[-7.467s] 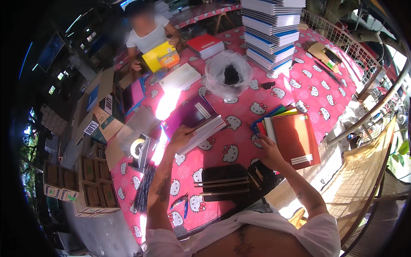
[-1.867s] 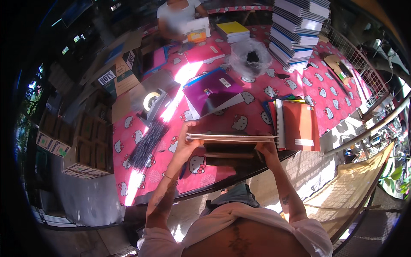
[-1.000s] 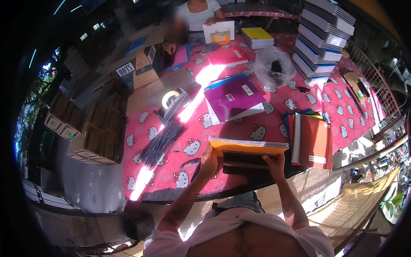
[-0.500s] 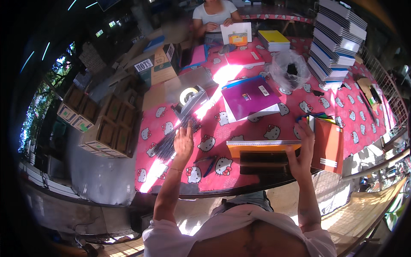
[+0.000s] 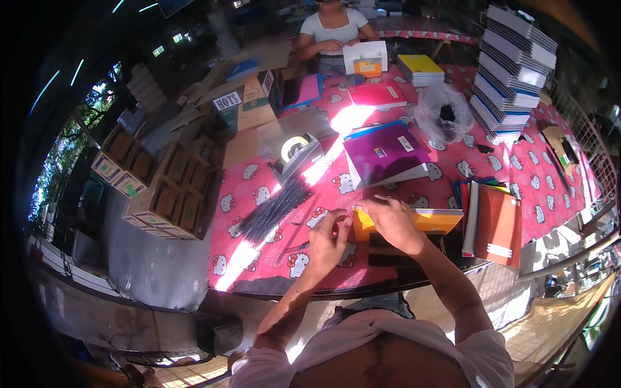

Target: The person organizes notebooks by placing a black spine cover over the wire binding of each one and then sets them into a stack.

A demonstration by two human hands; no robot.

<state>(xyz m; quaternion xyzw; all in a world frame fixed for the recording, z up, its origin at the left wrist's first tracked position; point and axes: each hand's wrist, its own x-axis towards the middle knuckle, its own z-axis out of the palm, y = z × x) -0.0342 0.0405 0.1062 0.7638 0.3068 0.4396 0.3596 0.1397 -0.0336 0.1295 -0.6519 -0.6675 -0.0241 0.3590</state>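
Both hands grasp a light, floppy yellow notebook point(image 5: 414, 223) at its near-left corner: left hand point(image 5: 328, 242), right hand point(image 5: 391, 223).

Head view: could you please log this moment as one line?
left hand: at yellow notebook left edge | right hand: resting on it | table: pink patterned cloth

A single head-worn fisheye camera looks steeply down from above the person's shoulders, close over the pink desk point(image 5: 517, 174), facing forward across it; straight edges bow toward the dark circular rim of the picture.
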